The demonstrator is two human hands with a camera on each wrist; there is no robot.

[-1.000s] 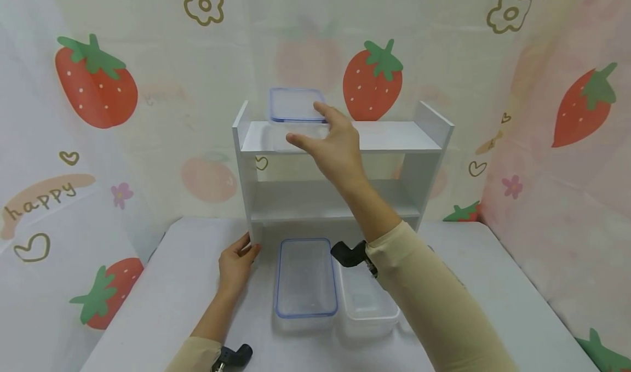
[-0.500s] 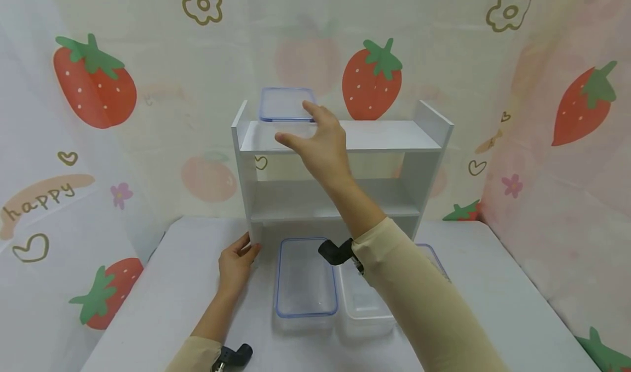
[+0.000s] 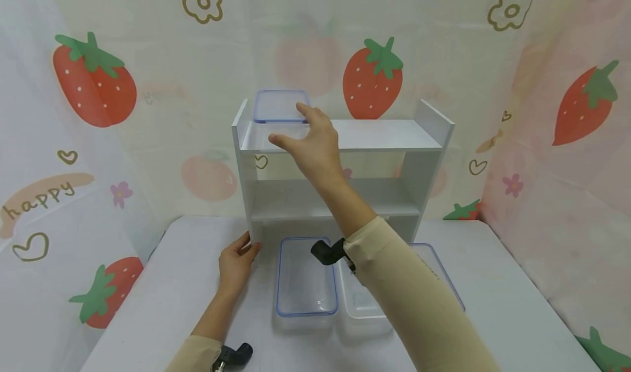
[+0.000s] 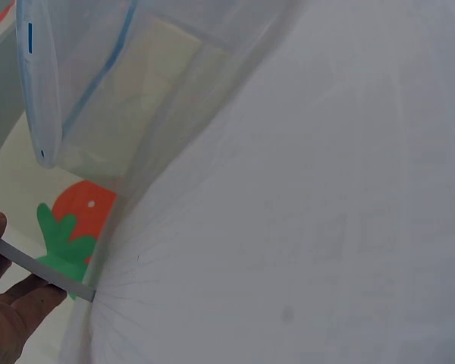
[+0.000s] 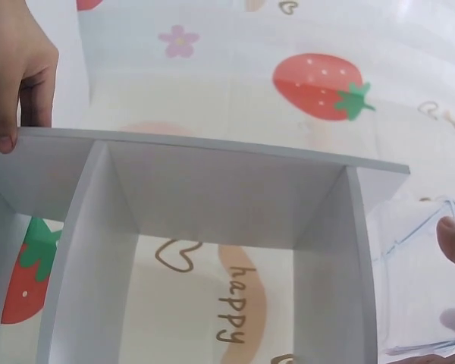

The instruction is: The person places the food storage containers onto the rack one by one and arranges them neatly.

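the box (image 3: 279, 112) is at eleven o'clock of the shelf (image 3: 374, 196), beside its top, pinched by the right hand (image 3: 313, 143) between thumb and fingers. at seven o'clock the left hand (image 3: 235, 268) pinches the shelf's side; toward six stand a blue-rimmed tub (image 3: 304, 279) and a plain tub (image 3: 362, 325).

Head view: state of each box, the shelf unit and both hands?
Shelf unit, upright
Top box, upright, appears closed
Left blue-rimmed box, upright, appears closed
Clear-rimmed box, upright, appears open
Blue-rimmed piece at right, partly hidden, can't tell
Left hand, pinching shelf unit
Right hand, holding top box
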